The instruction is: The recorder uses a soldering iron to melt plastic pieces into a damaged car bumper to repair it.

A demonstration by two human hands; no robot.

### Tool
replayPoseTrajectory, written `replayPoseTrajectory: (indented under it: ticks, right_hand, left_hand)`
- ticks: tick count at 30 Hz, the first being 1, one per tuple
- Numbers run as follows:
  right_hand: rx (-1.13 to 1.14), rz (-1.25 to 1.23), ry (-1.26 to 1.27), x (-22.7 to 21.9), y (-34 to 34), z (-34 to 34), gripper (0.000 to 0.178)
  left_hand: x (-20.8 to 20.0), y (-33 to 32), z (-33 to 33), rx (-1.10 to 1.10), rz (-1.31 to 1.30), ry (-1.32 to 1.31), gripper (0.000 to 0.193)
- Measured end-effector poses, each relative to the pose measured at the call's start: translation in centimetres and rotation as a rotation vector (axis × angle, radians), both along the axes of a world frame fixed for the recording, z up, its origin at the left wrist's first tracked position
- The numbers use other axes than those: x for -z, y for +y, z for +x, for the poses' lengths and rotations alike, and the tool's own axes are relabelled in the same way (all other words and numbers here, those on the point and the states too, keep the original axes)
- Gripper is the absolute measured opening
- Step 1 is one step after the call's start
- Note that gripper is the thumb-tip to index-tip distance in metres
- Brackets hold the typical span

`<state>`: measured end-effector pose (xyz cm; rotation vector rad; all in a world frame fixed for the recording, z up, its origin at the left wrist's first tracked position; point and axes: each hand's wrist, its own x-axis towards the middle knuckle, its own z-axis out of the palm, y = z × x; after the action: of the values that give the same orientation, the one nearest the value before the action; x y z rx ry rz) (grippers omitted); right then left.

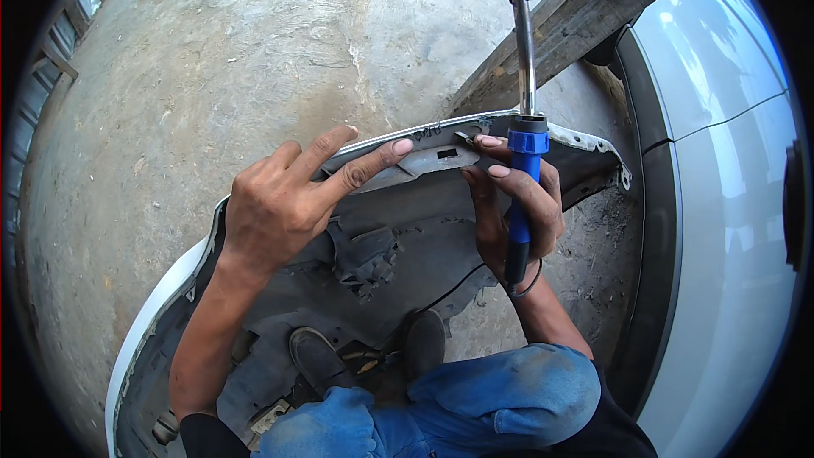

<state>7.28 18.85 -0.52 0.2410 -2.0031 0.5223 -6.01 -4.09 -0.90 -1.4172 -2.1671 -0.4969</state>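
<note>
A dark grey plastic car bumper (428, 242), with its inner side up and a white outer edge, lies across in front of me. My left hand (292, 182) rests on its far rim, index and middle fingers stretched out and apart; the thumb is hidden. My right hand (534, 195) holds a soldering iron (527, 136) with a blue handle, its metal tip upward, away from the bumper. The right thumb and fingertips touch the rim beside a small dark piece (464, 137), close to a rectangular slot. Wire-like marks (428, 130) show along the rim between my hands.
A wooden post (577, 21) slants behind the bumper's right part. The side of a light-coloured car (721, 220) stands at the right. My shoes (315, 358) and knees are close below the bumper, and a black cord (449, 288) runs from the iron. Rough concrete (254, 42) lies beyond.
</note>
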Motion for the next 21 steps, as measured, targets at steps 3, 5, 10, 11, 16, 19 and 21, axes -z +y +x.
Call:
replayPoseTrajectory:
  ticks: [3, 5, 10, 11, 16, 19, 21]
  right_hand:
    - [-0.005, 0.004, 0.012, -0.2, -0.2, -0.2, 0.044]
    - [0.025, 0.007, -0.016, 0.0, -0.3, 0.0, 0.045]
    - [-0.017, -0.011, 0.002, 0.0, 0.1, -0.4, 0.045]
    - [-0.018, -0.011, 0.001, -0.1, 0.2, -0.4, 0.044]
    - [-0.030, -0.040, 0.002, 0.0, 0.1, -0.5, 0.044]
    - [-0.026, -0.051, -0.006, 0.3, 0.1, -0.4, 0.045]
    - [-0.027, -0.059, -0.012, 0.3, 0.0, -0.4, 0.045]
  left_hand:
    - [0.1, 0.0, -0.1, 0.000, 0.006, -0.009, 0.075]
    - [0.3, -0.1, 0.0, -0.005, 0.003, 0.003, 0.075]
    - [0.6, 0.2, 0.0, -0.029, 0.001, 0.041, 0.074]
    - [1.0, 0.3, -0.2, -0.033, 0.034, 0.082, 0.071]
    - [0.9, 0.5, -0.2, -0.046, 0.078, 0.146, 0.068]
    - [0.5, 0.3, 0.2, -0.063, 0.009, 0.080, 0.072]
    - [0.5, 0.1, 0.3, -0.082, -0.001, 0.102, 0.072]
